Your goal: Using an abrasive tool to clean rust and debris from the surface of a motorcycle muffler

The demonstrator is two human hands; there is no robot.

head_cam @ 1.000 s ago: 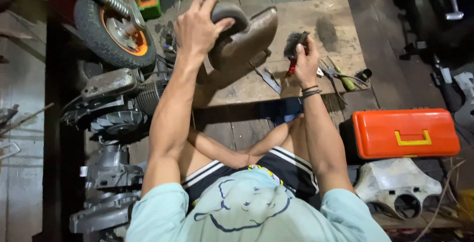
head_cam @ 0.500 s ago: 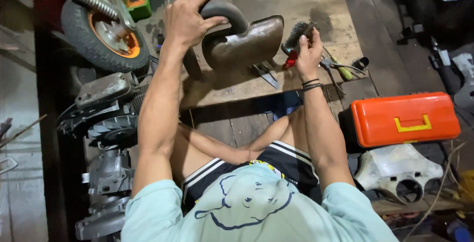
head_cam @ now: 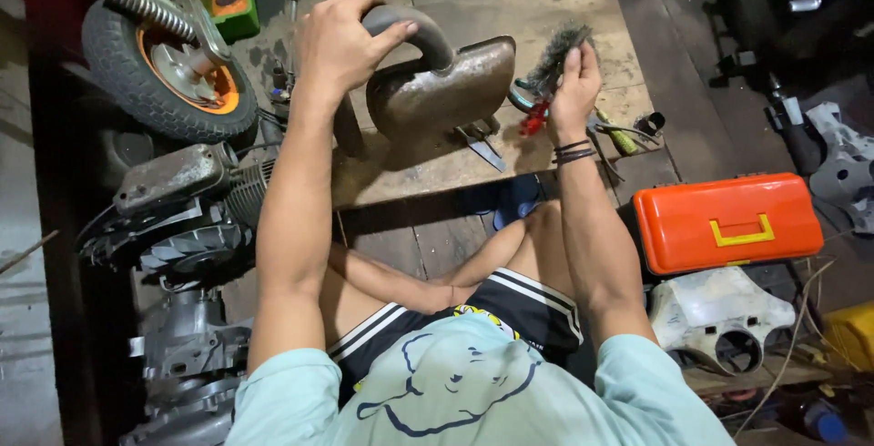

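My left hand (head_cam: 335,44) grips the curved pipe of a rusty brown exhaust muffler (head_cam: 441,89) and holds it tilted above a low wooden board (head_cam: 510,150). My right hand (head_cam: 574,89) is shut on a wire brush (head_cam: 553,59) with dark bristles, just right of the muffler's body. Below the brush a small red-handled tool (head_cam: 532,118) shows, and a flat metal scraper (head_cam: 480,146) lies on the board under the muffler.
A small wheel with an orange rim (head_cam: 159,73) and an engine block (head_cam: 177,218) stand at the left. Pliers and a green-handled screwdriver (head_cam: 621,135) lie on the board's right edge. An orange toolbox (head_cam: 728,220) and a pale plastic cover (head_cam: 719,319) sit at the right.
Both hands and the muffler have shifted slightly left and up in view. The muffler now sits lower against the board, and the brush is raised closer to its right end.
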